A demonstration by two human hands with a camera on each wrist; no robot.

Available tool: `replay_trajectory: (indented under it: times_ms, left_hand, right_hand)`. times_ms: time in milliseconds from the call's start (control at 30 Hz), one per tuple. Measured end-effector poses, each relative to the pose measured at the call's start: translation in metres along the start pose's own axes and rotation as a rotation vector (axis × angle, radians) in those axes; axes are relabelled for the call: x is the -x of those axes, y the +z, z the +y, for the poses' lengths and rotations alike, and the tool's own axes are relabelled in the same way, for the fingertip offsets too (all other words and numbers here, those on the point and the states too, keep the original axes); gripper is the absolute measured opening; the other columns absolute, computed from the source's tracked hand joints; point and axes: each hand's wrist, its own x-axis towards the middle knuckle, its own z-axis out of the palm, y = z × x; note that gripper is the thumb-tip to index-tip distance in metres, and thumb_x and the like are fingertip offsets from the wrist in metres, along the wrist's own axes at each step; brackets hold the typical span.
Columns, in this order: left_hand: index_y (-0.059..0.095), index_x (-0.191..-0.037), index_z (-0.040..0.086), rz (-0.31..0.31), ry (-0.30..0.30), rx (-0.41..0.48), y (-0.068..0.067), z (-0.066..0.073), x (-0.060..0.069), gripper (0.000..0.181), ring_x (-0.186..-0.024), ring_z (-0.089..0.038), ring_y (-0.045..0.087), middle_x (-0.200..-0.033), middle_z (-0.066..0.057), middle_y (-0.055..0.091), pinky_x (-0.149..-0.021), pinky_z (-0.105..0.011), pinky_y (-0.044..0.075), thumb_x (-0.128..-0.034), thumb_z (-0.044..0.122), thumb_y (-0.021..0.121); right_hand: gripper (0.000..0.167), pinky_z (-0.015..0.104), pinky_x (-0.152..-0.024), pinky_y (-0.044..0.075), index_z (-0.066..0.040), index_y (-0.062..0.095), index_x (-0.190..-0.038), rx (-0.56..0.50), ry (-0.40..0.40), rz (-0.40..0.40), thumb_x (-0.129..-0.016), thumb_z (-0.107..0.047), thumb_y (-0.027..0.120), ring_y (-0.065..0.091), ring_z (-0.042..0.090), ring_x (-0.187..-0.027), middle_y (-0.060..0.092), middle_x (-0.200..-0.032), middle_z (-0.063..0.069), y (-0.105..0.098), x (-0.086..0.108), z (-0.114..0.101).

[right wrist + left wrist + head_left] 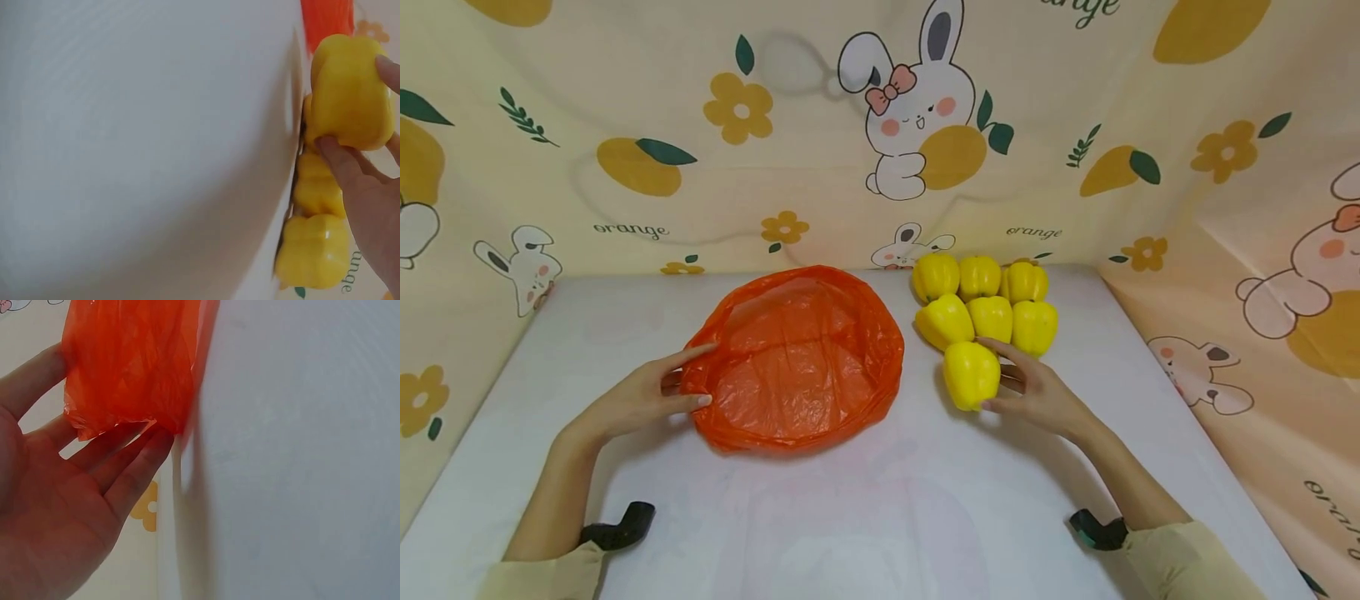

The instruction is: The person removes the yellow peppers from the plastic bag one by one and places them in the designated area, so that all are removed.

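An orange-red plastic bag (790, 367) stands on the table with its mouth spread wide. At its left side my left hand (643, 396) touches the rim, thumb and forefinger apart. In the left wrist view, the left hand (69, 481) has its fairly straight fingers against the bag (131, 362). My right hand (1033, 392) holds a yellow bell pepper (972, 377) between thumb and fingers, right of the bag. The right wrist view shows this pepper (353, 94) raised off the table, with the right hand (375, 212) around it.
Behind the held pepper, several yellow bell peppers (991, 318) stand in two rows near the table's back edge. The white table (850, 517) meets a patterned cloth backdrop (820, 192) at the back and sides. Black wrist mounts (621, 529) sit on both forearms.
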Motion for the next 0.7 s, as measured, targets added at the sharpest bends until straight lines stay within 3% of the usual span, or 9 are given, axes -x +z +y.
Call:
replay_trajectory:
  times_ms: [267, 700]
  left_hand:
    - [0.034, -0.155, 0.013, 0.003, -0.012, -0.011, -0.001, 0.000, 0.001, 0.080, -0.123, -0.042, 0.052, -0.148, -0.024, 0.043, -0.096, -0.054, 0.051, -0.0904, 0.038, 0.072]
    - [0.030, -0.157, 0.016, 0.001, -0.010, 0.016, -0.002, 0.000, 0.002, 0.080, -0.127, -0.043, 0.048, -0.151, -0.023, 0.038, -0.098, -0.055, 0.049, -0.0917, 0.037, 0.071]
  right_hand:
    - [0.086, 0.043, -0.111, 0.035, -0.014, 0.036, -0.154, -0.008, 0.002, -0.003, -0.082, -0.012, 0.082, 0.038, 0.040, -0.140, 0.032, -0.159, 0.008, -0.001, -0.001, 0.008]
    - [0.089, 0.046, -0.108, 0.040, -0.016, 0.033, -0.156, 0.048, 0.003, -0.031, -0.082, -0.014, 0.083, 0.045, 0.040, -0.134, 0.032, -0.159, 0.011, -0.004, -0.002, 0.012]
